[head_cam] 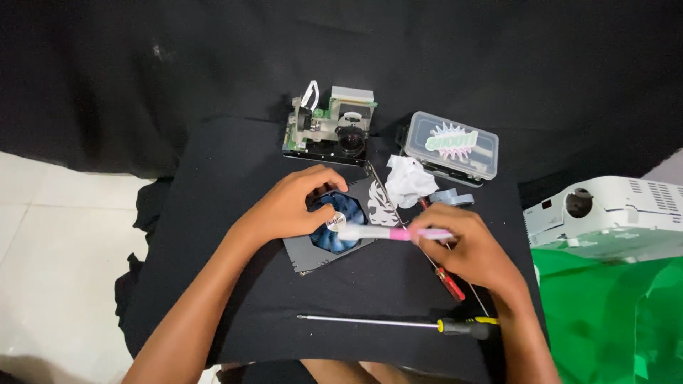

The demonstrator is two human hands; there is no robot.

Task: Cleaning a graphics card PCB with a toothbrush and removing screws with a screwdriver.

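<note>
Left hand (295, 206) curled over the blue fan (340, 222) in its grey frame, fingers bent and pressing its upper left edge. Right of fan, right hand (466, 249) pinches a pink-and-white brush (388, 233), fingers closed around it, tip on the fan hub. Below fan, long yellow-handled screwdriver (398, 324) on black table (213, 213). Above fan, lens assembly (334, 128); upper right, clear plastic box (450, 148).
</note>
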